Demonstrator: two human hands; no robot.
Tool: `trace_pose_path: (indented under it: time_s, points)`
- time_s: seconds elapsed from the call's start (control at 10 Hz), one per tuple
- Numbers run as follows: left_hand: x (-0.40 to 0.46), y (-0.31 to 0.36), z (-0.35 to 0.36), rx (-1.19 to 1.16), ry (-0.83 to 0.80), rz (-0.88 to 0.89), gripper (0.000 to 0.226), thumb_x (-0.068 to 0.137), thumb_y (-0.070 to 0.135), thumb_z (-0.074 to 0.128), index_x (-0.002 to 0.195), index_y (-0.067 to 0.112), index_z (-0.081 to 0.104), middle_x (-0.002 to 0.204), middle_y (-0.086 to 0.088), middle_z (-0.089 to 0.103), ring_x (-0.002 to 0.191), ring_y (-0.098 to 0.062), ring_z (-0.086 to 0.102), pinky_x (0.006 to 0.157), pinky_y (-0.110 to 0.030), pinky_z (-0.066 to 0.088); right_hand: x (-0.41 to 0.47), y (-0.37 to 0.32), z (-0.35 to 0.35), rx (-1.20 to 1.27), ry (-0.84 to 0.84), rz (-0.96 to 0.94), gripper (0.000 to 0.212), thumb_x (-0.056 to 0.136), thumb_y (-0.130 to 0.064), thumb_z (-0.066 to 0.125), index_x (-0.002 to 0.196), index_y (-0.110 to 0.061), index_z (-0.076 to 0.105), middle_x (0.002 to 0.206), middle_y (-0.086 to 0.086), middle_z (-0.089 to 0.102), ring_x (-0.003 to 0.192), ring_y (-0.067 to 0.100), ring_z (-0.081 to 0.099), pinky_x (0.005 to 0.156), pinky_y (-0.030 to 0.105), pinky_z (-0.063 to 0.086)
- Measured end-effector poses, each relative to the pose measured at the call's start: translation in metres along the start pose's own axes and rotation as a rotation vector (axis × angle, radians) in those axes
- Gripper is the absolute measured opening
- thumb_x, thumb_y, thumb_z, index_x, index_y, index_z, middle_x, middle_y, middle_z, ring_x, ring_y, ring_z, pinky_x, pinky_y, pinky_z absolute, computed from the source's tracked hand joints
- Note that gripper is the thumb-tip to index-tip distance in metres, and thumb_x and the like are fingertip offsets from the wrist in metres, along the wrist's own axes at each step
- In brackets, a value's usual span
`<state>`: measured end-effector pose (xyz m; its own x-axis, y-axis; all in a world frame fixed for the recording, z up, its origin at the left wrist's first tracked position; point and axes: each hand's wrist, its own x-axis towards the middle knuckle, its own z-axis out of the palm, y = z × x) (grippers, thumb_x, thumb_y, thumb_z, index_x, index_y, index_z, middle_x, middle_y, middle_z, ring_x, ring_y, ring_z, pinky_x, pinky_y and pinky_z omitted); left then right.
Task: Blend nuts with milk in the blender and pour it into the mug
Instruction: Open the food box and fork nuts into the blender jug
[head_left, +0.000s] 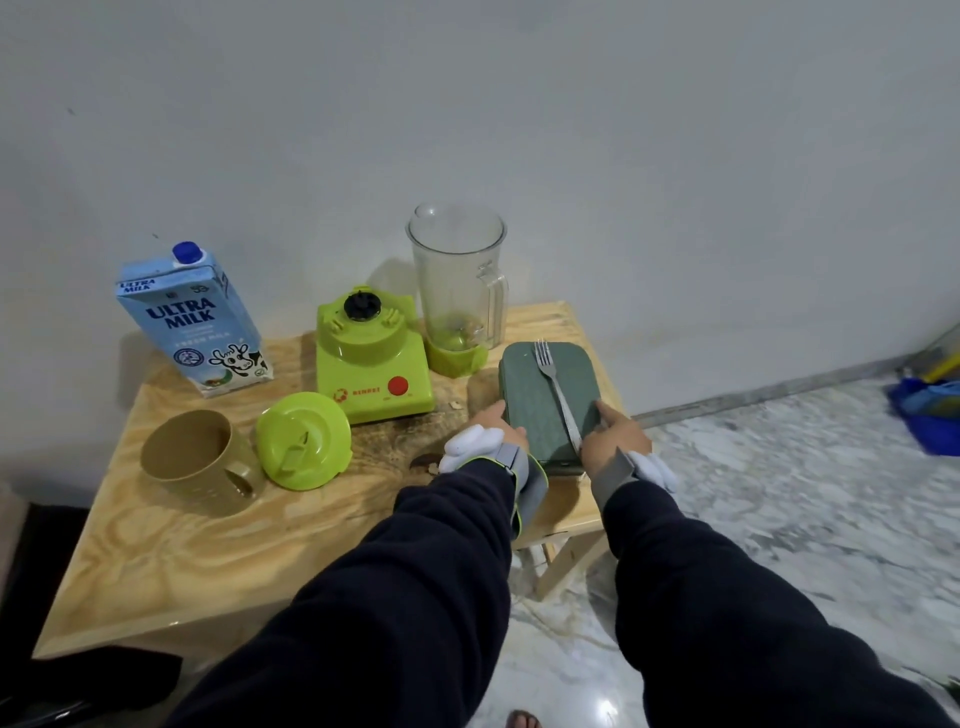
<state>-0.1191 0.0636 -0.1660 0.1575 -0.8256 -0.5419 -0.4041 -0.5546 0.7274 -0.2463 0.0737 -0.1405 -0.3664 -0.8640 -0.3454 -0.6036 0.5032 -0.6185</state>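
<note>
Both hands (550, 431) around green box (540, 395)

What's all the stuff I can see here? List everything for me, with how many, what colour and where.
milk carton: one, blue and white, back left of table
blender base: one, lime green, table middle
blender jar: one, clear with green foot, right of the base, off it
blender lid: one, lime green, in front of the base
mug: one, tan, front left
lunch box: one, dark green, right side of table
fork: one, silver, lying on the lunch box
table: one, light wood
left hand: holds the box's left edge
right hand: holds the box's right edge
</note>
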Motion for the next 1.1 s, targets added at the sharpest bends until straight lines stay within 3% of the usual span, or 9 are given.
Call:
trace_pose_path:
  time_s: [0.1, 0.3, 0.4, 0.5, 0.6, 0.7, 1.1]
  points:
    - [-0.001, -0.005, 0.0, 0.021, -0.029, 0.025, 0.064, 0.096, 0.012, 0.052, 0.152, 0.009, 0.021, 0.153, -0.012, 0.035, 0.14, -0.026, 0.037, 0.111, -0.029, 0.033, 0.0, 0.003, -0.001, 0.089, -0.011, 0.05, 0.05, 0.094, -0.006, 0.04, 0.138, -0.027, 0.049, 0.138, 0.007, 0.055, 0.117, 0.03, 0.059, 0.101, 0.035, 0.048]
    - [0.008, -0.002, -0.001, -0.022, -0.067, 0.032, 0.068, 0.093, 0.01, 0.056, 0.151, 0.007, 0.02, 0.152, -0.015, 0.037, 0.14, -0.028, 0.038, 0.112, -0.031, 0.033, 0.018, 0.002, -0.006, 0.134, -0.087, 0.051, 0.051, 0.094, -0.002, 0.04, 0.138, -0.025, 0.049, 0.132, 0.004, 0.06, 0.106, 0.025, 0.062, 0.101, 0.036, 0.048]
    - [0.016, 0.006, 0.002, -0.06, -0.02, 0.013, 0.065, 0.094, 0.011, 0.056, 0.15, 0.005, 0.024, 0.151, -0.015, 0.038, 0.139, -0.028, 0.039, 0.113, -0.032, 0.034, 0.033, -0.004, -0.009, 0.067, -0.125, 0.026, 0.049, 0.095, -0.002, 0.039, 0.138, -0.022, 0.049, 0.136, 0.005, 0.057, 0.116, 0.029, 0.06, 0.104, 0.035, 0.046]
    - [0.028, 0.016, 0.007, -0.077, 0.059, -0.053, 0.052, 0.095, 0.019, 0.054, 0.142, 0.003, 0.041, 0.144, -0.015, 0.048, 0.133, -0.029, 0.046, 0.11, -0.034, 0.038, 0.053, -0.013, -0.011, 0.017, -0.136, -0.022, 0.045, 0.095, -0.004, 0.039, 0.133, -0.021, 0.055, 0.132, 0.01, 0.06, 0.114, 0.033, 0.06, 0.102, 0.035, 0.047]
    - [0.037, 0.031, 0.011, -0.039, 0.132, -0.093, 0.048, 0.1, 0.032, 0.041, 0.139, 0.003, 0.044, 0.14, -0.015, 0.051, 0.129, -0.031, 0.048, 0.105, -0.032, 0.036, 0.077, -0.028, -0.014, -0.024, -0.192, -0.06, 0.046, 0.097, -0.009, 0.039, 0.139, -0.026, 0.048, 0.139, 0.006, 0.054, 0.121, 0.03, 0.056, 0.102, 0.029, 0.043]
    - [0.051, 0.042, 0.02, -0.053, 0.175, -0.141, 0.049, 0.104, 0.032, 0.026, 0.143, 0.005, 0.039, 0.146, -0.015, 0.043, 0.135, -0.028, 0.041, 0.106, -0.029, 0.035, 0.099, -0.039, -0.018, -0.058, -0.225, -0.099, 0.047, 0.097, -0.009, 0.04, 0.141, -0.027, 0.045, 0.142, 0.005, 0.051, 0.125, 0.029, 0.053, 0.103, 0.028, 0.041]
    - [0.098, 0.101, 0.038, -0.047, 0.357, -0.288, 0.052, 0.105, 0.033, 0.017, 0.142, 0.003, 0.04, 0.146, -0.018, 0.043, 0.137, -0.031, 0.037, 0.108, -0.028, 0.022, 0.177, -0.077, -0.025, -0.048, -0.352, -0.183, 0.046, 0.097, -0.013, 0.043, 0.143, -0.023, 0.043, 0.143, 0.003, 0.051, 0.131, 0.025, 0.049, 0.107, 0.024, 0.035]
